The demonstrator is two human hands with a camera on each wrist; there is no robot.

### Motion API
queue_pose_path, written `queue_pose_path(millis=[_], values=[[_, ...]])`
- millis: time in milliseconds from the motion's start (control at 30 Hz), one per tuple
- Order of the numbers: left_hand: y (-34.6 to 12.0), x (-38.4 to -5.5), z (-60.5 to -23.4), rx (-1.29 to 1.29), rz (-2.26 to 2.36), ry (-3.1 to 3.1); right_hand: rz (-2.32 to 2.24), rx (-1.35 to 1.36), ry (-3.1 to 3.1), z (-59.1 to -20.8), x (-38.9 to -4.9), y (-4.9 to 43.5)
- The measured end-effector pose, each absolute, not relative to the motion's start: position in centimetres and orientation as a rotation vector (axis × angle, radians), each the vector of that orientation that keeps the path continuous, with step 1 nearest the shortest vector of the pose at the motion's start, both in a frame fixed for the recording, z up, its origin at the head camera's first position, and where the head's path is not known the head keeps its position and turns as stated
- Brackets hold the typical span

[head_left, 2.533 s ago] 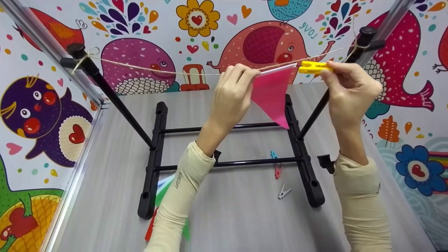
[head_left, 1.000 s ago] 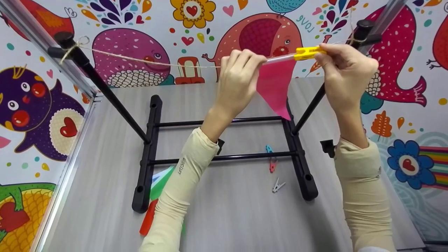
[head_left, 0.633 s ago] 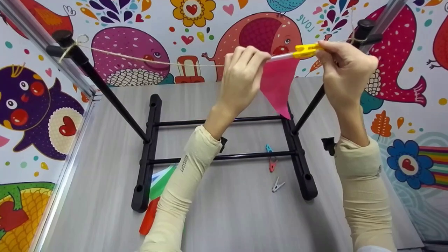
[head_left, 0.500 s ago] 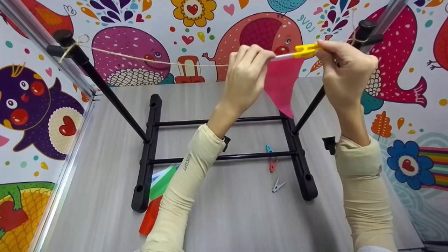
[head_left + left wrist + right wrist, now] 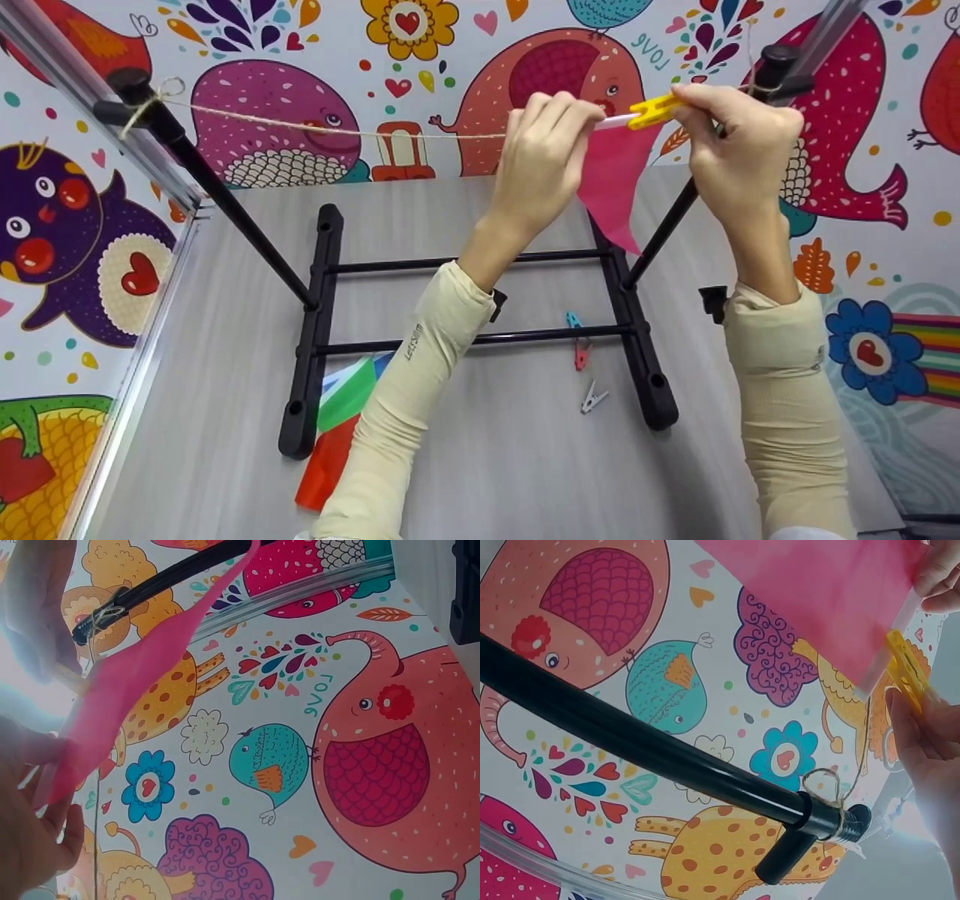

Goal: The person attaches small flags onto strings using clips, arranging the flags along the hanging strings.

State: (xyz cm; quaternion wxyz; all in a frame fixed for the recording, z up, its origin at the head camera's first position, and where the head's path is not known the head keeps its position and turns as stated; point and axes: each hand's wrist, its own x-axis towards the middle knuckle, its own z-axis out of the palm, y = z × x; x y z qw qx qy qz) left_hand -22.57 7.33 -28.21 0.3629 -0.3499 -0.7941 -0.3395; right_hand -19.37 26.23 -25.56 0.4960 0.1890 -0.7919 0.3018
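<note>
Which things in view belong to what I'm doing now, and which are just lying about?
In use:
left hand
right hand
pink pennant
yellow clothespin
string
black stand

Lying about, perhaps spares:
loose flags
blue clothespin
red clothespin
pale grey clothespin

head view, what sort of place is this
Probably a small indoor booth or craft corner: white walls printed with colourful cartoon animals, silver metal edge rails and a grey wood-grain work surface.

The pennant (image 5: 615, 184) hangs at the string (image 5: 337, 131) between the posts (image 5: 240, 214); behind is the wall (image 5: 427, 101). On the worktop (image 5: 487, 450), flags (image 5: 347, 394) lie left, pegs (image 5: 581, 355) right.
</note>
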Motion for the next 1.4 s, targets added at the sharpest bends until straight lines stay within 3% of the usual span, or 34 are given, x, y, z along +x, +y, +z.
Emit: queue_pose_path(millis=[867,1400], values=[[7.9,-22.8,-28.3,-0.892,-0.965,-2.03,0.443,0.731,-2.099,-24.4,-19.2,27.2],[7.8,-22.8,-28.3,-0.882,-0.963,-2.074,0.37,0.711,-2.235,-24.1,-19.1,27.3]])
